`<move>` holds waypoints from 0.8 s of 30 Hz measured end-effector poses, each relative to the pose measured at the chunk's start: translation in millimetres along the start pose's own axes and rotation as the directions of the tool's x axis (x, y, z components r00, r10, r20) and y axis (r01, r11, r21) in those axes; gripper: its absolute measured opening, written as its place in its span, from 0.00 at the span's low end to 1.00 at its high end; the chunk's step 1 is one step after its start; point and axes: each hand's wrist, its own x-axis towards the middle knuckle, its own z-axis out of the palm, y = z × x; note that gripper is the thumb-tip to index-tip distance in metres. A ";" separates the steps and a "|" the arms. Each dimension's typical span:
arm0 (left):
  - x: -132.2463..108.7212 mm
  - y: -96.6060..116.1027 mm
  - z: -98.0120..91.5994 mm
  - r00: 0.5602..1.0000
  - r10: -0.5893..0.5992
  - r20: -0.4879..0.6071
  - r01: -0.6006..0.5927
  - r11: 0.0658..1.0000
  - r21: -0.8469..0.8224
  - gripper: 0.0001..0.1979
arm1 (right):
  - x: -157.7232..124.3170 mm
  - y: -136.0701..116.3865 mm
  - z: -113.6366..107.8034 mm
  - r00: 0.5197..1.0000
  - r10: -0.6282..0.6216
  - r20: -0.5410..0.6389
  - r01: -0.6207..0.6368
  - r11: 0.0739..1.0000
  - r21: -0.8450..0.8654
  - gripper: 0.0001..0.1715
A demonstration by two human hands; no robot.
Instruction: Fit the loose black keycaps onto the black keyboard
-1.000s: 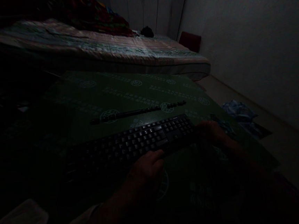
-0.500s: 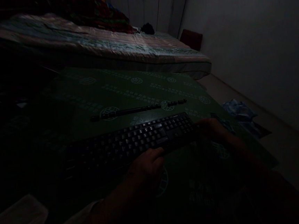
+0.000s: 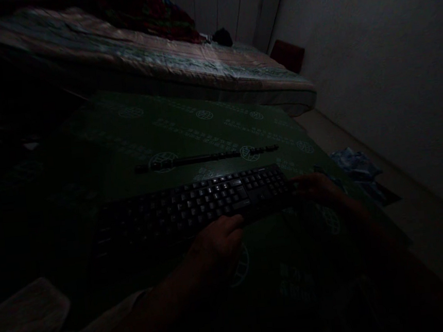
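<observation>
A black computer keyboard (image 3: 194, 204) lies at a slant over the green board (image 3: 187, 133), its number pad toward the right. My left hand (image 3: 222, 241) is closed on the keyboard's near edge, with the fingers curled and partly hidden beneath it. At the right end, my right hand (image 3: 312, 186) grips the corner, thumb side uppermost. Beyond the keyboard a row of loose black keys (image 3: 205, 158) stretches across the board in a line. The light is very dim, so the keyboard's left end is hard to make out.
A bed (image 3: 150, 61) with a striped cover stands behind the board. Blue-white plastic bags (image 3: 355, 164) lie on the floor at the right, near the pale wall (image 3: 382, 54). A light cloth (image 3: 29, 317) is at the lower left.
The view has shifted slightly. Both hands keep their hold on the keyboard, which stays in nearly the same place. The loose row of keys has not visibly moved on the board.
</observation>
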 end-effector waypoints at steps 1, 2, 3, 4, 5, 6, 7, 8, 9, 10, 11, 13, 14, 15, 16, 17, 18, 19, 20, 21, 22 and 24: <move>0.1 0.5 -0.6 1.000 -0.002 0.009 0.002 1.000 -0.006 0.07 | -0.2 1.3 -0.1 1.000 -0.001 -0.001 0.001 1.000 0.024 0.23; 0.1 0.9 -0.9 1.000 -0.006 0.016 0.006 1.000 -0.010 0.07 | -0.6 2.5 0.0 1.000 -0.001 -0.003 0.001 0.999 0.048 0.24; 0.1 1.2 -0.8 1.000 -0.013 0.020 0.013 1.000 -0.012 0.07 | -1.1 3.6 0.1 1.000 -0.001 -0.005 0.002 0.997 0.071 0.24; 0.0 1.4 -0.5 1.000 -0.020 0.021 0.020 1.000 -0.013 0.07 | -1.6 4.8 0.3 1.000 -0.001 -0.006 0.001 0.996 0.093 0.24; -0.1 1.5 -0.1 1.000 -0.025 0.019 0.025 1.000 -0.017 0.07 | -2.2 5.8 0.5 1.000 0.000 -0.007 0.000 0.994 0.113 0.25; -0.3 1.7 0.3 0.999 -0.028 0.014 0.029 0.999 -0.021 0.07 | -2.7 6.9 0.6 1.000 0.002 -0.008 -0.001 0.991 0.131 0.25; -0.4 1.9 0.7 1.000 -0.031 0.006 0.031 0.999 -0.027 0.07 | -3.3 7.8 0.7 1.000 0.004 -0.008 -0.002 0.989 0.146 0.25; -0.6 2.0 1.1 1.000 -0.031 -0.004 0.031 0.999 -0.035 0.07 | -3.7 8.7 0.8 1.000 0.006 -0.009 -0.004 0.987 0.159 0.25; -0.8 2.1 1.5 0.999 -0.030 -0.013 0.029 0.999 -0.042 0.07 | -4.1 9.5 0.8 1.000 0.008 -0.011 -0.006 0.985 0.171 0.25; -1.1 2.1 2.0 0.999 -0.029 -0.022 0.028 0.999 -0.046 0.08 | -4.4 10.3 0.8 1.000 0.011 -0.014 -0.008 0.983 0.182 0.26; -1.4 2.0 2.6 0.999 -0.029 -0.029 0.027 0.999 -0.045 0.08 | -4.6 11.0 0.7 1.000 0.015 -0.019 -0.012 0.981 0.191 0.26; -1.9 1.2 4.1 0.999 -0.026 -0.037 0.025 0.999 -0.041 0.09 | -4.9 12.3 0.3 0.999 0.025 -0.028 -0.019 0.978 0.207 0.26; -2.1 0.7 4.9 0.999 -0.024 -0.039 0.022 0.999 -0.038 0.09 | -5.1 12.9 0.1 0.999 0.029 -0.029 -0.022 0.977 0.213 0.26; -2.3 0.1 5.7 0.999 -0.020 -0.042 0.019 0.999 -0.036 0.09 | -5.3 13.5 -0.2 0.999 0.032 -0.031 -0.025 0.975 0.219 0.26; -2.3 -0.5 6.2 0.999 -0.016 -0.044 0.015 0.999 -0.033 0.09 | -5.6 14.2 -0.3 0.999 0.035 -0.030 -0.028 0.974 0.224 0.27; -2.2 -0.9 6.4 0.999 -0.012 -0.042 0.010 1.000 -0.028 0.09 | -5.9 14.9 -0.4 0.999 0.039 -0.028 -0.032 0.973 0.228 0.27; -2.0 -1.0 6.3 0.999 -0.007 -0.038 0.007 1.000 -0.020 0.09 | -6.1 15.6 -0.2 0.999 0.044 -0.026 -0.037 0.972 0.231 0.27; -1.7 -0.9 5.8 0.999 -0.005 -0.032 0.005 1.000 -0.014 0.08 | -6.4 16.3 0.1 0.998 0.050 -0.025 -0.043 0.971 0.233 0.27; -1.5 -0.6 5.0 1.000 -0.006 -0.027 0.006 1.000 -0.012 0.08 | -6.5 17.1 0.5 0.998 0.055 -0.025 -0.048 0.971 0.236 0.27; -1.2 0.0 4.0 1.000 -0.010 -0.022 0.010 1.000 -0.015 0.08 | -6.5 17.7 0.9 0.998 0.059 -0.027 -0.051 0.970 0.238 0.26; -0.9 0.6 3.0 1.000 -0.016 -0.018 0.016 1.000 -0.023 0.08 | -6.5 18.2 1.2 0.998 0.063 -0.030 -0.054 0.969 0.240 0.26; -0.6 1.8 1.4 1.000 -0.027 -0.012 0.026 0.999 -0.045 0.08 | -7.0 17.9 1.2 0.996 0.069 -0.049 -0.055 0.968 0.245 0.25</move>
